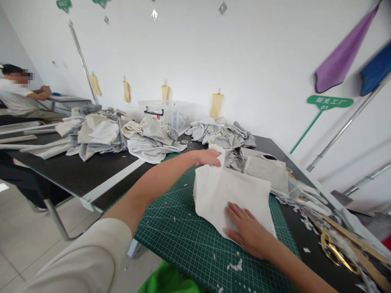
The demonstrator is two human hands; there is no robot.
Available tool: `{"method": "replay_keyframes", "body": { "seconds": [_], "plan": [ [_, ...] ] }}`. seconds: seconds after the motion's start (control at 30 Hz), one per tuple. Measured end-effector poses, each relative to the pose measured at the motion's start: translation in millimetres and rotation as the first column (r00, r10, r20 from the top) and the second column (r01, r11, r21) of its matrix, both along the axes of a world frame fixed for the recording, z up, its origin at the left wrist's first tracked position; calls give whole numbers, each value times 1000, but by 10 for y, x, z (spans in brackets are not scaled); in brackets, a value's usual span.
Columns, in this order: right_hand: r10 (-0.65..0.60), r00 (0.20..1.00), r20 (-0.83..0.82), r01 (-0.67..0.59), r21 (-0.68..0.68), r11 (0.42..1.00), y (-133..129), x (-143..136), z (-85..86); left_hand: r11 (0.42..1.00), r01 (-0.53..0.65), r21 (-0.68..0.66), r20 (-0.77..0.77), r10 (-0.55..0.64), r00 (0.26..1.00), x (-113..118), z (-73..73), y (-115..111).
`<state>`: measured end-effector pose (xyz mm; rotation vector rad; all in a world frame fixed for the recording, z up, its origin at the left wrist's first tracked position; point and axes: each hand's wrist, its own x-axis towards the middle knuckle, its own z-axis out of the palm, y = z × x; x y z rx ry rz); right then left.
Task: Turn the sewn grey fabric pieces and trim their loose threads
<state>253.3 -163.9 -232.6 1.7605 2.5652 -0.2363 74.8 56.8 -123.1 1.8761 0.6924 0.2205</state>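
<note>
A white cloth piece (235,187) lies spread on the green cutting mat (171,215). My right hand (247,228) rests flat on its lower part, fingers extended. At the cloth's upper left corner, my left hand (210,158) has its fingers closed on a small white cloth part (218,151), which may be joined to the larger piece; I cannot tell. Folded grey cloths (265,173) lie just beyond the white cloth to the right.
Heaps of grey and white cloth (100,132) cover the table's far side, beside a clear plastic bin (165,114). Gold-handled scissors (334,252) and wooden strips (360,244) lie at right. A person (18,93) sits far left.
</note>
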Motion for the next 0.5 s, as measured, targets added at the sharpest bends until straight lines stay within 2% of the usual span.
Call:
{"method": "replay_keyframes", "body": {
  "seconds": [0.1, 0.23, 0.37, 0.5],
  "plan": [
    [5, 1000, -13, -5, -11, 1000, -64, -68, 45, 985, 127, 121, -48, -122, 991, 480, 37, -265],
    [57, 996, -65, -57, -4, 998, -173, -123, 103, 962, 230, 146, -125, -212, 969, 973, -49, -564],
    [44, 996, -82, -44, 6, 999, -266, -184, 146, 945, 293, 145, -174, -267, 948, 1233, -167, -772],
    [-13, 998, -57, 13, 3, 1000, -340, -274, 154, 926, 297, 233, -222, -247, 943, 1363, -262, -898]
  ]
}}
